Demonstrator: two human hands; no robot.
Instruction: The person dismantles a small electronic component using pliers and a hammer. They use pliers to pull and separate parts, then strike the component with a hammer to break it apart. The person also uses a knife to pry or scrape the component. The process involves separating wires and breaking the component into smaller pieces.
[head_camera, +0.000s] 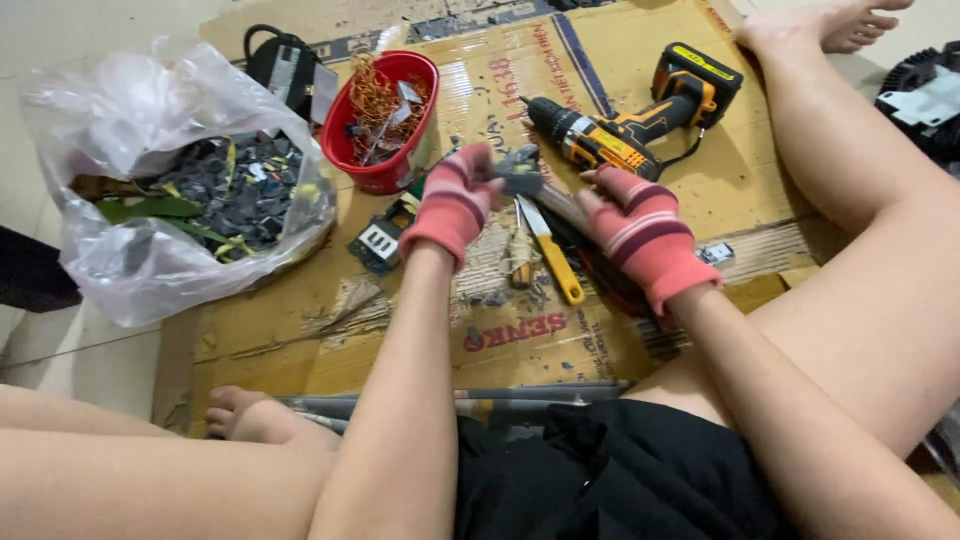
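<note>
Left hand: my gloved left hand (455, 203) pinches one end of a small dark part (520, 178), fingers closed on it.
Right hand: my gloved right hand (640, 225) is curled at the other side of that part; I cannot tell whether it grips the part itself or a thin tool against it.
Part in hand: held just above the cardboard sheet (500, 330) on the floor, between both hands, near the cordless drill (630, 125).
Done, as I judge it: the clear plastic bag (150, 180) already holds a heap of dark scrap pieces, and the red bowl (385, 115) holds tangled copper wire, so a good deal looks sorted.
Left, as I judge it: the piece in hand looks still intact, a green circuit board (380, 240) lies by the bowl, and a yellow-handled knife (548, 255) lies under my hands among bits of debris.
</note>
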